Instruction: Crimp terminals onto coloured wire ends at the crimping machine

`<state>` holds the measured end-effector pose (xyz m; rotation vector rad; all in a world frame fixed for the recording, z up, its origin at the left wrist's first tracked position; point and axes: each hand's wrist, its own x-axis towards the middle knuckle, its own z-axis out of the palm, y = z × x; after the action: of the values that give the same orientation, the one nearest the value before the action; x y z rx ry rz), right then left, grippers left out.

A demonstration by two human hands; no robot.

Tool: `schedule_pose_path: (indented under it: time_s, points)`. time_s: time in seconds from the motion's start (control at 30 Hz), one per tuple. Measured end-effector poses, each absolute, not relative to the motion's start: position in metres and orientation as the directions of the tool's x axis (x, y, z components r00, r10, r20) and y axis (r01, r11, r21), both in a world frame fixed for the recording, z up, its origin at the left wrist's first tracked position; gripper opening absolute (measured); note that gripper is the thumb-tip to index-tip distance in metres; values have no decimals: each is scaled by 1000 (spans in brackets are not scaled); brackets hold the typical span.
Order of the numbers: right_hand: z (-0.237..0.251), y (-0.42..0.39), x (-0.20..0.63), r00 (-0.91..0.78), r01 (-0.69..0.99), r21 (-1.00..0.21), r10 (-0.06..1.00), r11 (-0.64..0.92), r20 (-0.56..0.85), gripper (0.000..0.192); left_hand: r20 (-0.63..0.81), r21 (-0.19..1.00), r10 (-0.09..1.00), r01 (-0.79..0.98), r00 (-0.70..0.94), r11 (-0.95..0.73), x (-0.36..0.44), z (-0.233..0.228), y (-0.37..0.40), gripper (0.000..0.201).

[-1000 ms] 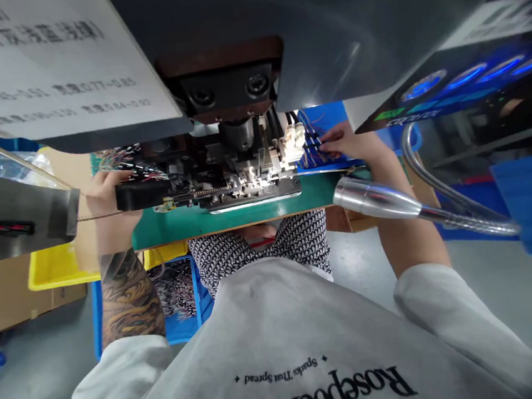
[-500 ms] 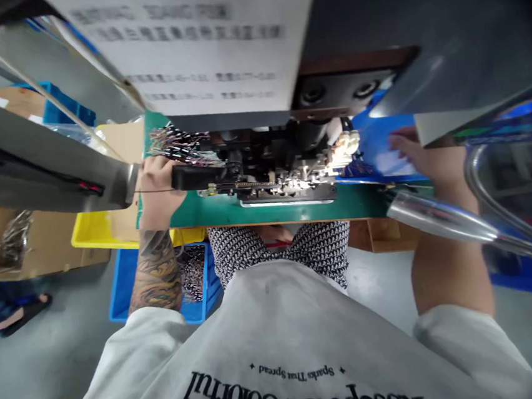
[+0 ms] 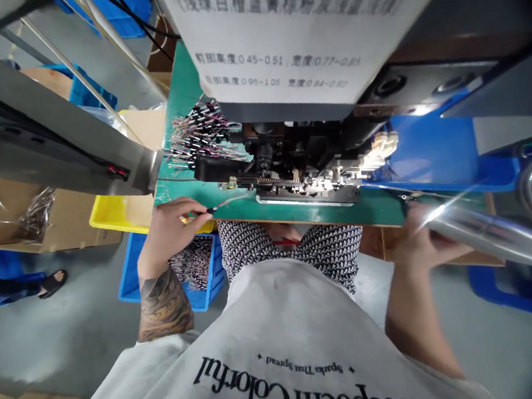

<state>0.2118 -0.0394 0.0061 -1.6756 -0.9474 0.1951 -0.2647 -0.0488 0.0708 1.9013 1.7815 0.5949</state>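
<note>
Thumb and fingers of my left hand point(image 3: 172, 229) pinch a wire point(image 3: 231, 201), closed on its dark end, its pale length extending rightward from the grip over the green bench point(image 3: 375, 212). Farther right, my blurred right hand point(image 3: 418, 238) is near a silvery tube point(image 3: 489, 228); whether it grips anything I cannot tell.

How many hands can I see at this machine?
2. The left hand pinches some thin wires near the green table's left end; the right hand, blurred, is at the right, next to a shiny tube. Others may be hidden behind the machine.
</note>
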Motion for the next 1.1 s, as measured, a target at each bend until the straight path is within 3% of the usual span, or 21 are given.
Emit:
schedule_pose_path:
  time_s: [0.03,0.1,0.2,0.33,0.47,0.63,0.87,0.97,1.1]
  points:
    - [7,-46,193,646,422,-904,677,67,352,35,-56,650,990,758,128,-61,-257,75,-49,19]
    - [12,-56,160,442,352,-927,851,126,283,19,-160,777,951,628,263,-43,-237,79,-49,18]
    - [24,-63,126,107,242,-967,989,75,103,12,-243,938,882,330,404,107,-197,74,-49,18]
    - [34,-57,107,-17,12,-998,998,-65,-65,20,-344,924,774,43,532,381,-137,59,-52,24]
    - [36,-46,105,-25,-170,-979,994,-113,-110,27,-346,868,712,-80,611,490,-103,44,-57,27]
    - [40,-39,105,-56,-179,-972,988,-152,-144,19,-360,867,704,-58,612,494,-97,37,-59,27]
    - [33,-38,100,-98,-216,-953,975,-214,-197,25,-207,977,901,121,382,173,-98,45,-50,26]
    - [36,-38,97,-59,-214,-960,984,-179,-171,22,-207,977,930,120,304,179,-89,46,-49,18]
    - [43,-35,93,25,-200,-965,983,-172,-181,20,-289,957,918,50,274,286,-78,44,-50,23]
